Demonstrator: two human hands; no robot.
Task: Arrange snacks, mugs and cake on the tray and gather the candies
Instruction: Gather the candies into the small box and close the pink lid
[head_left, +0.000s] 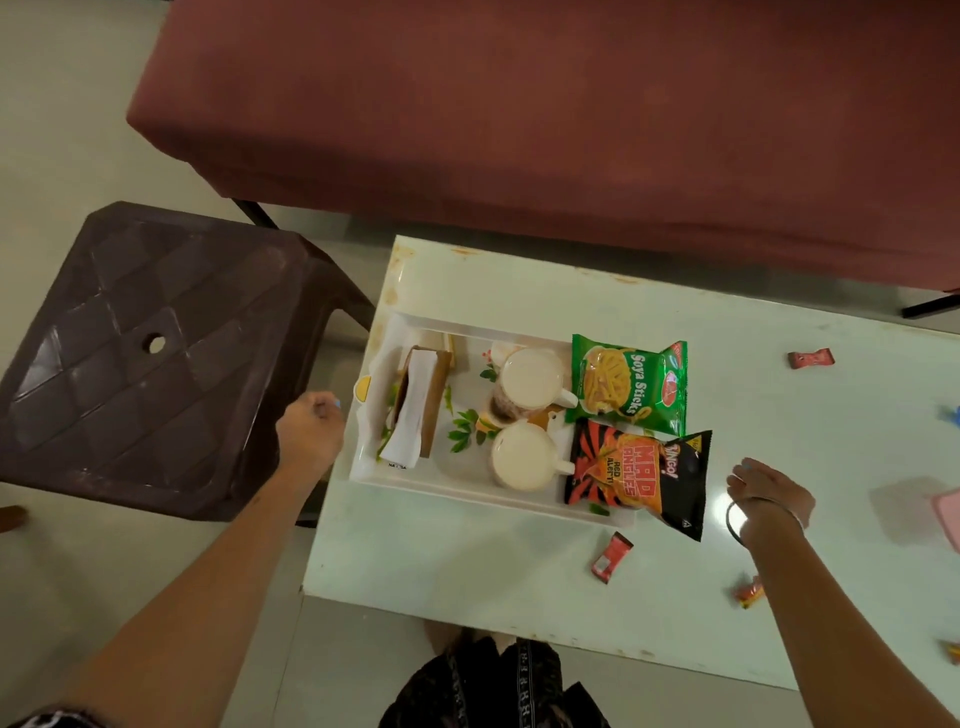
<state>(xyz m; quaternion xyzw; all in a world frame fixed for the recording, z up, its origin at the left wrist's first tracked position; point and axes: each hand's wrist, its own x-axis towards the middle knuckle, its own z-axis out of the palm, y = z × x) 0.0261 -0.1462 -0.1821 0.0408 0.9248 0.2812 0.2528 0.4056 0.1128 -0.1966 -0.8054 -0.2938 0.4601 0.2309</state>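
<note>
White tray (441, 486) sits at the worktop's (467, 571) left end, loaded: cake (423, 400) at its left, two mugs (527, 423) mid, soya sticks (631, 384) and red chips pack (641, 475) overhanging its right rim. Packing looks done. Left hand (311, 431) off the tray's left edge, fingers curled, contents can't tell. Right hand (769, 493) hovers by the chips, fingers loosely spread, empty. Candies (613, 557) scattered toward the worktop's right side, so gathering is likely next.
</note>
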